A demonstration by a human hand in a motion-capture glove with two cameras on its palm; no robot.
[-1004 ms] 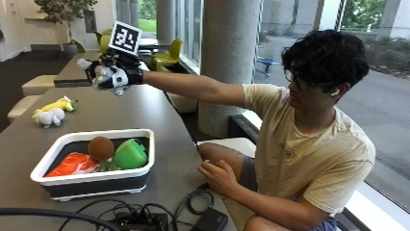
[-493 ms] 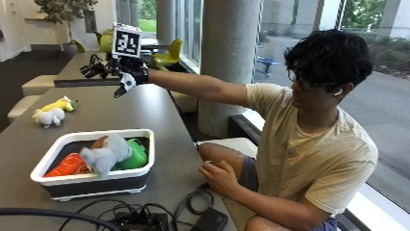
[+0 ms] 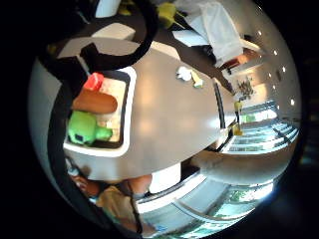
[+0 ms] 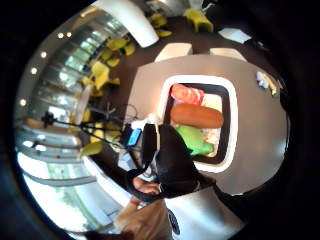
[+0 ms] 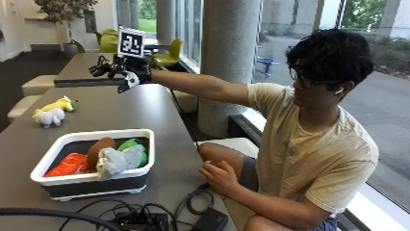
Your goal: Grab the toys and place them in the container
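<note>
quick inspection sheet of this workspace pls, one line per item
surface: grey table, long
job's things: white-rimmed container holds orange toy, brown toy, green toy, grey plush; white and yellow plush lies apart on the table
clutter: nothing seen
hands: right hand raised above the table's far part, holding nothing
cables: black cables at the near edge
surroundings: concrete column, yellow chairs, windows

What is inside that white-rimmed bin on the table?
The bin holds an orange-red toy, a brown one, a green one and a grey-white plush on top. Whatever lies beneath them is covered.
</note>
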